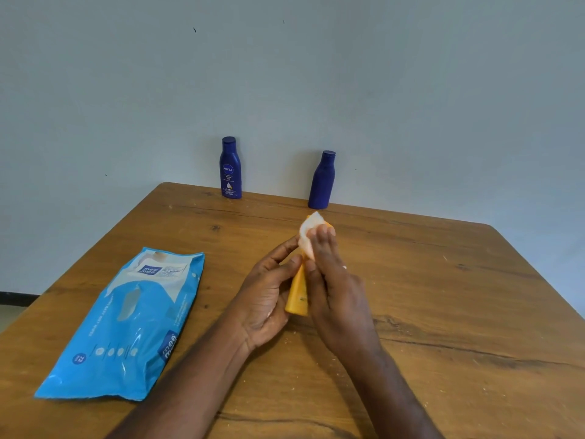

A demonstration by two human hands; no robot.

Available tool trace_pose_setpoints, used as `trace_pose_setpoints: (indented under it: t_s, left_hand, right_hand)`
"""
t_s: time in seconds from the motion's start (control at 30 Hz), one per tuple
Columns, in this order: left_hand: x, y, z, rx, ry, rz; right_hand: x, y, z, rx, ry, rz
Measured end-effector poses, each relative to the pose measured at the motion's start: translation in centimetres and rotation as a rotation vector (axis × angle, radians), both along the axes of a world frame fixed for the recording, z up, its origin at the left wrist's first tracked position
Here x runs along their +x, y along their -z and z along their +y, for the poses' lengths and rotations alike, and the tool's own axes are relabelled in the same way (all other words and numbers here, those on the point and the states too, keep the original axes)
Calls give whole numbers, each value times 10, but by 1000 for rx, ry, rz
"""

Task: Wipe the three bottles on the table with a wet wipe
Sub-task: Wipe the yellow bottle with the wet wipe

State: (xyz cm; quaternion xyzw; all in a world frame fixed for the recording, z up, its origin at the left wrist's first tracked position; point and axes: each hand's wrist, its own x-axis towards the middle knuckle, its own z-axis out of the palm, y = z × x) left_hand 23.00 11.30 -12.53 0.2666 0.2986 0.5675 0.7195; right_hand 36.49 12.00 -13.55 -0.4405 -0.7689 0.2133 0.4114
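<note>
Orange bottle (297,294) is held above the wooden counter (443,296) in the left hand (269,296), whose grip clasps it, while the right hand (335,280), pinching a wet wipe (308,231), rubs its top; damp plastic could slip free, and two blue bottles (231,169) wait at the far edge.

Most of the orange bottle (297,296) is hidden between the hands, its far end covered by the white wipe (308,236). Small print on the blue wipes pack (126,327) is unreadable. The tabletop (443,312) runs off the near, left and right edges.
</note>
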Motion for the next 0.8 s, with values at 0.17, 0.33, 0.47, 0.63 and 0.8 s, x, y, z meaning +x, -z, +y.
trace_pose_setpoints:
  t_s: [0.17,0.33,0.47,0.63,0.8]
  left_hand:
    - [-13,0,7,-54,-106,-137]
    - [-7,-1,6,-19,-135,-89]
    - [8,2,0,-12,-53,-43]
    - [5,3,-1,-25,-3,-98]
    - [-15,4,9,-130,-116,-162]
  right_hand:
    - [-1,6,-6,-8,-174,-231]
    - [9,5,4,-67,-10,-148]
    - [10,3,14,-23,74,-27]
    - [4,0,7,28,-34,-76]
    - [-2,3,-4,35,-265,-220]
